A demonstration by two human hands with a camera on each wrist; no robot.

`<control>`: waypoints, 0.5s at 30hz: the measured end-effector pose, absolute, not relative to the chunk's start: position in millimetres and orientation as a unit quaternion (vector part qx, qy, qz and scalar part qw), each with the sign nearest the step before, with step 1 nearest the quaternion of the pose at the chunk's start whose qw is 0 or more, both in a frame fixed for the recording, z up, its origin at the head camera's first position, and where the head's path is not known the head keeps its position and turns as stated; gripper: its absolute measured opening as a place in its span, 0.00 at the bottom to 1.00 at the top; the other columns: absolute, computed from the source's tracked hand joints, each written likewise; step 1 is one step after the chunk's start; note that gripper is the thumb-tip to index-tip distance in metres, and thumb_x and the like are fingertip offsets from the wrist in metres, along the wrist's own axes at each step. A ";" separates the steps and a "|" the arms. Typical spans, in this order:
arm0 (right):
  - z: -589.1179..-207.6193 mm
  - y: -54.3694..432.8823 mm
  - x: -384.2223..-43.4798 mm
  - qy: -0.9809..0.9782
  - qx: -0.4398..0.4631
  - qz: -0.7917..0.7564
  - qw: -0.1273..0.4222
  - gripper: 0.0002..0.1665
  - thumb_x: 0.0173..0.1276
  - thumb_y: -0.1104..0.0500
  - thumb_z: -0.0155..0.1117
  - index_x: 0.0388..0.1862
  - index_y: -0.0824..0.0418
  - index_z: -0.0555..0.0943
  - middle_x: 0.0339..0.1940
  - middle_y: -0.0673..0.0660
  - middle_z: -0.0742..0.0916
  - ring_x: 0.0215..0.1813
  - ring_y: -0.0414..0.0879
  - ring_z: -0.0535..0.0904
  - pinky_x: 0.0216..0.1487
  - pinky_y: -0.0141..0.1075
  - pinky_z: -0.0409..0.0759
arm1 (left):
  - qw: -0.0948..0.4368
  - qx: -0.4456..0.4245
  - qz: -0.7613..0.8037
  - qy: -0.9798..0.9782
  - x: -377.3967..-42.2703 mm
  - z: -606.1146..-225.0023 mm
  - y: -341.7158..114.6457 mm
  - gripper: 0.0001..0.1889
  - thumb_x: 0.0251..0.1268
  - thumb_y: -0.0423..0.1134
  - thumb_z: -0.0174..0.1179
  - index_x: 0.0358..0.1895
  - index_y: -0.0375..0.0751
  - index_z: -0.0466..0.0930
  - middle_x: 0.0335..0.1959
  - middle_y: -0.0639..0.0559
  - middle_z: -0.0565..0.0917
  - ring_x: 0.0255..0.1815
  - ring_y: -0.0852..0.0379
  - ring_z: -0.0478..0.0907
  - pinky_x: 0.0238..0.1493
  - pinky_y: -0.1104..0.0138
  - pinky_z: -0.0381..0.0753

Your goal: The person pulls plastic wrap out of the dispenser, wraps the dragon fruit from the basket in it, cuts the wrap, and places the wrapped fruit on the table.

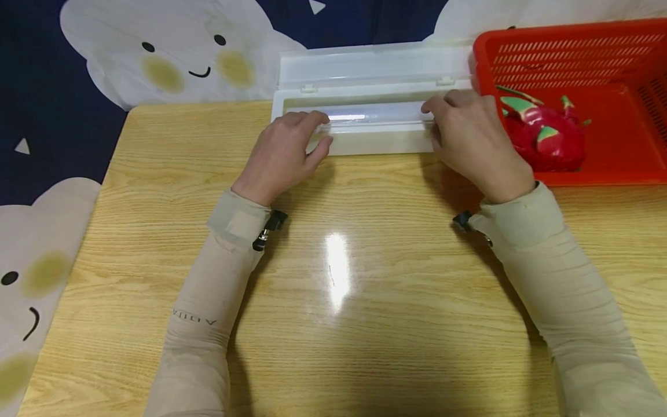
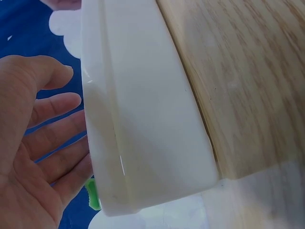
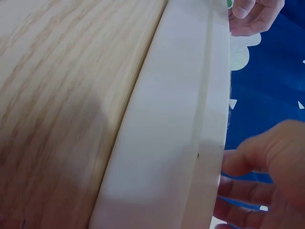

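A long white cling film box (image 1: 380, 143) stands at the table's back edge, its hinged lid (image 1: 375, 63) tipped back. Inside lies a shiny roll of clear cling film (image 1: 385, 112). My left hand (image 1: 283, 145) is over the box's left end, fingers reaching to the roll and thumb held apart. At the right end, my right hand (image 1: 466, 130) has its fingertips at the roll. From the left wrist, the box's front wall (image 2: 147, 109) hides the fingertips of the left hand (image 2: 43, 133). The right hand's thumb (image 3: 250, 155) is close to the rim.
A red plastic basket (image 1: 620, 176) stands right of the box, close by my right hand, with a red dragon fruit (image 1: 552, 136) in it. Behind the table hangs a dark blue cloth (image 1: 354, 23) with white clouds. A small green piece (image 2: 93, 193) shows at the box's left end.
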State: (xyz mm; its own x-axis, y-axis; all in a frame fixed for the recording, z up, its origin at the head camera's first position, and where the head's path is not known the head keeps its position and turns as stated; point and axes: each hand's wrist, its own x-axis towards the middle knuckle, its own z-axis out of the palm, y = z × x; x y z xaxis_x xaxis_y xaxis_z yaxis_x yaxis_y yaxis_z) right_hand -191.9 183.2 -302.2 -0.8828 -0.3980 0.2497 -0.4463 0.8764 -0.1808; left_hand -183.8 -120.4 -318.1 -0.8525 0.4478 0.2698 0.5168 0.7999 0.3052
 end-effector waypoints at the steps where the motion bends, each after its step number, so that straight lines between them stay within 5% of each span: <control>1: -301.9 183.1 -192.0 -0.965 0.215 0.118 0.096 0.16 0.71 0.65 0.56 0.54 0.70 0.82 0.50 0.74 0.86 0.52 0.72 0.78 0.54 0.64 0.73 | 0.092 -0.255 -0.187 -0.944 -183.7 -318.0 -120.3 0.20 0.79 0.47 0.54 0.61 0.37 0.81 0.54 0.39 0.88 0.56 0.42 0.85 0.56 0.49 0.86; 7: -299.8 183.0 -191.8 -0.969 0.205 0.124 0.063 0.14 0.72 0.64 0.54 0.52 0.67 0.80 0.49 0.71 0.86 0.56 0.70 0.77 0.50 0.58 0.67 | 0.091 -0.256 -0.186 -0.944 -183.6 -317.8 -119.9 0.20 0.79 0.47 0.54 0.60 0.37 0.81 0.54 0.39 0.88 0.56 0.42 0.85 0.56 0.49 0.86; 15: -299.6 180.9 -191.1 -0.968 0.203 0.131 0.066 0.17 0.75 0.64 0.54 0.58 0.67 0.82 0.55 0.71 0.88 0.61 0.71 0.76 0.61 0.63 0.63 | 0.097 -0.260 -0.183 -0.943 -184.0 -318.8 -119.9 0.20 0.79 0.47 0.54 0.60 0.37 0.81 0.54 0.39 0.89 0.56 0.42 0.85 0.56 0.50 0.85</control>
